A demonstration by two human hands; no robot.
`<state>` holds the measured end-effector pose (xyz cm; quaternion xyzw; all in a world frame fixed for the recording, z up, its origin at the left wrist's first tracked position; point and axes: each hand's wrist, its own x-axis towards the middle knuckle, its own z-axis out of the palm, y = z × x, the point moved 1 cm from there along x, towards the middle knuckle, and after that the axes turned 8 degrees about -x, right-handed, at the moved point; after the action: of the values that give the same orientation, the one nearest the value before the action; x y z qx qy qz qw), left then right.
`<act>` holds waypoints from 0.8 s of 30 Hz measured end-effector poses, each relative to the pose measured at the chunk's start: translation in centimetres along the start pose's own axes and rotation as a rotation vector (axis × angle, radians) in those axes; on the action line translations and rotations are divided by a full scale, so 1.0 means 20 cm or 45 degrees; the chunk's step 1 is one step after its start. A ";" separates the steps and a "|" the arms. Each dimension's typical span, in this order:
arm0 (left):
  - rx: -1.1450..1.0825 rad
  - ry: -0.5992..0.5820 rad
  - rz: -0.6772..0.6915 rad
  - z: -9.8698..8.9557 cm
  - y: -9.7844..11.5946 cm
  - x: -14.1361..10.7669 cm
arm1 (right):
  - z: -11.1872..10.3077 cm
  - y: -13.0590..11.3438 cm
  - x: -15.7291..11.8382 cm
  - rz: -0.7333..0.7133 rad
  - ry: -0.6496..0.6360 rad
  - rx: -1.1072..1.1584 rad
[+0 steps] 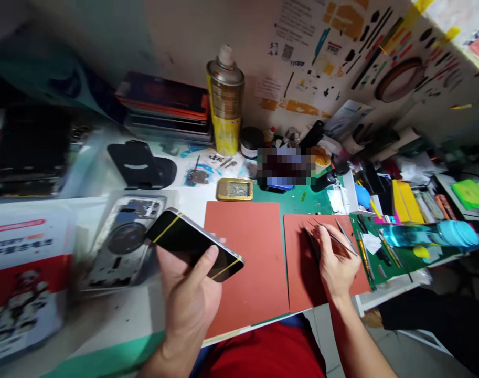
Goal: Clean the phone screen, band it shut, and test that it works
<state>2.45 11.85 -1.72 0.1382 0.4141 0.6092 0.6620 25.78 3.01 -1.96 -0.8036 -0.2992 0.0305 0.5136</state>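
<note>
A smartphone [192,242] with a dark screen and two narrow yellow bands across it lies tilted in my left hand [194,294]. The thumb presses on its front and the fingers support it from beneath. My right hand [337,268] is over the right reddish-brown mat [302,294], its fingers closed on thin metal tweezers [337,240] whose tips point up and left. Between the hands lies a larger reddish-brown mat [251,262]. Left of the smartphone is an opened phone body [123,244] with a round coil, in a clear bag.
A yellow spray can [226,105] stands at the back beside stacked phone screens [164,105]. In front of it sits a small gold tin [235,189]. A blue bottle [432,233] lies at right near several slim tools [365,257]. A printed white-and-red package [27,268] is at left.
</note>
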 end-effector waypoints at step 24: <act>-0.023 0.035 -0.006 0.01 -0.02 0.01 | -0.07 -0.12 -0.23 0.105 -0.406 0.483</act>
<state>2.85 11.94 -1.87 0.1227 0.4180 0.6133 0.6589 21.42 0.30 -0.39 -0.6895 -0.3323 0.2334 0.5998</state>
